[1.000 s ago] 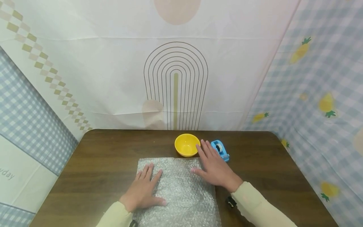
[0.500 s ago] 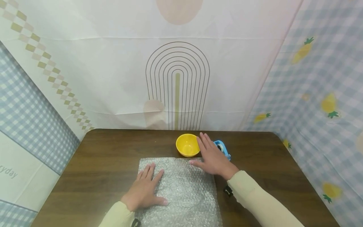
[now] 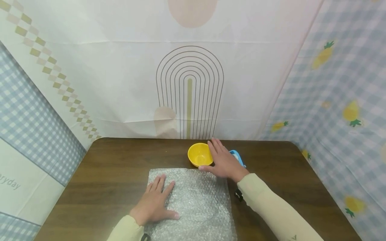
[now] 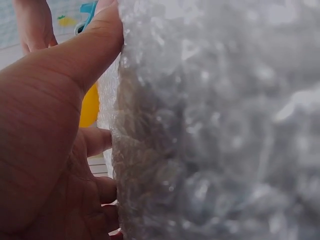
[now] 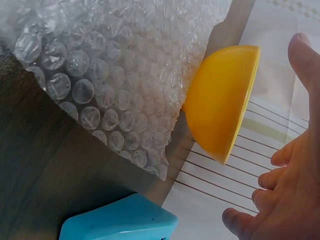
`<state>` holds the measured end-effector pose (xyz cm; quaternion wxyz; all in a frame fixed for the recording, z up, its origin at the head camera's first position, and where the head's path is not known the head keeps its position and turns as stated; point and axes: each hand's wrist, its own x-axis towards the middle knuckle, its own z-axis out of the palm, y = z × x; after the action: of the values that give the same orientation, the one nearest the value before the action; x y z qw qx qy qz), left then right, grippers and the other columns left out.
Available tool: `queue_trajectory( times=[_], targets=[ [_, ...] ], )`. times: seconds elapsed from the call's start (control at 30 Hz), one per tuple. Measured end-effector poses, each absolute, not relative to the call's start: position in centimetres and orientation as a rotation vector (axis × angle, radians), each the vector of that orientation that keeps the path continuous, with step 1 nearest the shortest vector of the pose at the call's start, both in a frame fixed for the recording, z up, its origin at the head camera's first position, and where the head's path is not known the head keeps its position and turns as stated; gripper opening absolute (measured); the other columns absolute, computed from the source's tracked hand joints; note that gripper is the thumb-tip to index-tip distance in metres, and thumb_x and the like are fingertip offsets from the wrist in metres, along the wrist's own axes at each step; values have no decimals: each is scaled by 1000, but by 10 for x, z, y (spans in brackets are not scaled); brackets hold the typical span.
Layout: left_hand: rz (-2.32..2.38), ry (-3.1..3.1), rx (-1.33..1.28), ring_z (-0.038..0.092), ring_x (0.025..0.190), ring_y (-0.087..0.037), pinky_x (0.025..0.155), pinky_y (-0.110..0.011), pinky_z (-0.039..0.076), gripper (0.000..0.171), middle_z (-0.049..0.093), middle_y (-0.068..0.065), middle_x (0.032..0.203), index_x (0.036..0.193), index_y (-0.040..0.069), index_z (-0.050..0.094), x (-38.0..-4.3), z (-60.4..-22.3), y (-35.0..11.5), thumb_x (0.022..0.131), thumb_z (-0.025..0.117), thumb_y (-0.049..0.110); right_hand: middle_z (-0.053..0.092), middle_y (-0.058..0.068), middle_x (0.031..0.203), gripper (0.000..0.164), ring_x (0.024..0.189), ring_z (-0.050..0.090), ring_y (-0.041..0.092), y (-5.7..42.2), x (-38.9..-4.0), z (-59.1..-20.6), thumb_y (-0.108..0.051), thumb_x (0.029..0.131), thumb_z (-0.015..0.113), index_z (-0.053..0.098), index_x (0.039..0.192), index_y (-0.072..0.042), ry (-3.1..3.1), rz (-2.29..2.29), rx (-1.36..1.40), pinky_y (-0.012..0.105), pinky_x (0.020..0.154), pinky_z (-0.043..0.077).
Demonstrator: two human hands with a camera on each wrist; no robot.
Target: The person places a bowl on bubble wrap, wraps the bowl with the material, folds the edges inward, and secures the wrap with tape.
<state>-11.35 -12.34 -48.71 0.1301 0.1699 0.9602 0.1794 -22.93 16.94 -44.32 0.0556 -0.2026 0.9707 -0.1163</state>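
A sheet of bubble wrap [image 3: 200, 204] lies flat on the brown table. My left hand [image 3: 152, 205] rests on its left part with fingers spread; the left wrist view shows the thumb [image 4: 82, 52] along the wrap. At the sheet's far edge stands a yellow bowl [image 3: 197, 156], upright. Over the bowl's right side reaches my right hand [image 3: 223, 163], fingers extended, thumb in front of the near rim. In the right wrist view that hand [image 5: 295, 185] faces the bowl [image 5: 222, 100] with a gap between, holding nothing.
A blue tape dispenser [image 3: 238, 158] stands right of the bowl, partly hidden behind my right hand; its body [image 5: 120, 220] also shows low in the right wrist view. Behind the table [image 3: 114, 160] hangs a patterned cloth [image 3: 132, 80], with checked cloth at both sides.
My right hand has moved left and farther away, from beside the bowl to over its right rim, and now covers more of the tape dispenser. The left hand stays on the wrap.
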Motion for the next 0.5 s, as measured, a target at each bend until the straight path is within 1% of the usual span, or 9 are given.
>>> queue_trajectory(
  times=[0.27, 0.5],
  targets=[
    [515, 2775, 495, 18, 159, -50, 126, -66, 25, 117, 18, -30, 171, 161, 12, 39, -113, -489, -124, 71, 79, 76, 5, 17, 177, 121, 165, 8, 37, 164, -239, -449, -75, 86, 66, 10, 167, -4, 2889, -381, -601, 55, 130, 25],
    [508, 2779, 497, 18, 159, -50, 126, -66, 25, 117, 18, -30, 171, 161, 12, 39, -114, -488, -124, 71, 78, 77, 6, 19, 176, 125, 165, 9, 37, 161, -247, -449, -72, 83, 72, 10, 166, -2, 2867, -404, -587, 53, 131, 25]
  ],
)
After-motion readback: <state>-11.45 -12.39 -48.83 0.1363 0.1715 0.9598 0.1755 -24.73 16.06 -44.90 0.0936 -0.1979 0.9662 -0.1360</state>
